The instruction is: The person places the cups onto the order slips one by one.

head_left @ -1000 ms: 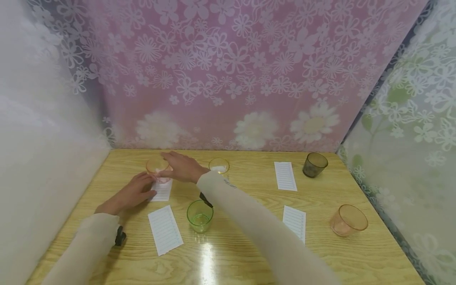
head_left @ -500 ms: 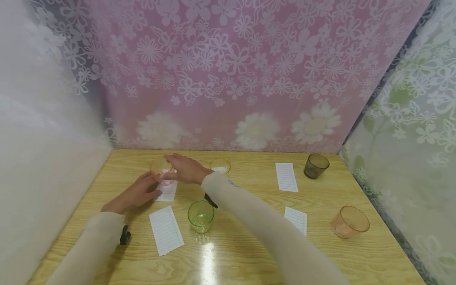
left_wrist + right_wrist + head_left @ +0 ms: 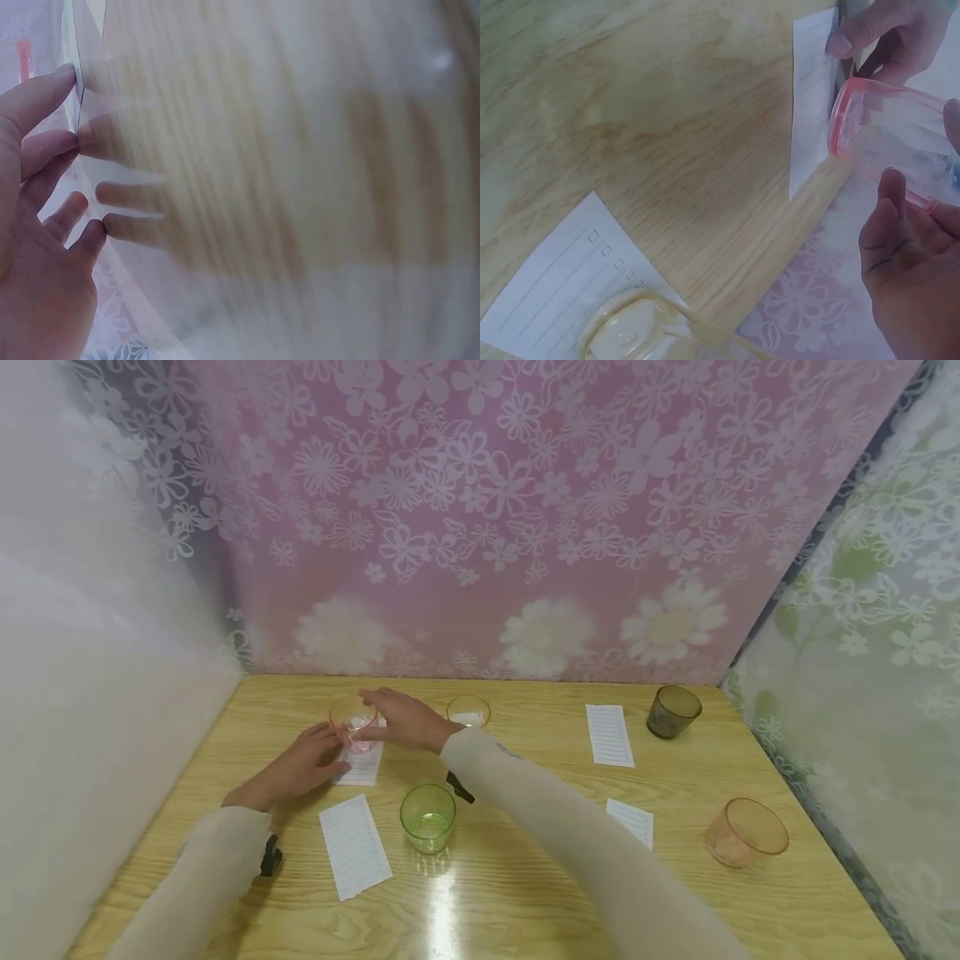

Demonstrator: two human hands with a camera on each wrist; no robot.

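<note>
Nearest, the green glass [image 3: 427, 820] stands untouched on the wooden table [image 3: 322, 927], apart from the near-left slip [image 3: 355, 847] at its left. Well to its right are the orange glass [image 3: 747, 833] and the near-right slip [image 3: 632, 821], also apart, the slip partly behind a sleeve [image 3: 555, 810]. Beyond the green glass, leftward, the left hand [image 3: 303, 764] lies loosely extended, thumb at the far-left slip [image 3: 363, 768]; the right hand [image 3: 401, 720] grips the pink glass [image 3: 889, 124] over that slip's far end. Whether its base rests there I cannot tell, so this step looks unfinished. Behind the green glass, the unheld yellow glass [image 3: 468, 714] seems done; far right, the brown glass [image 3: 672, 712] stands off its slip [image 3: 610, 735]. Brown, orange and green appear left.
</note>
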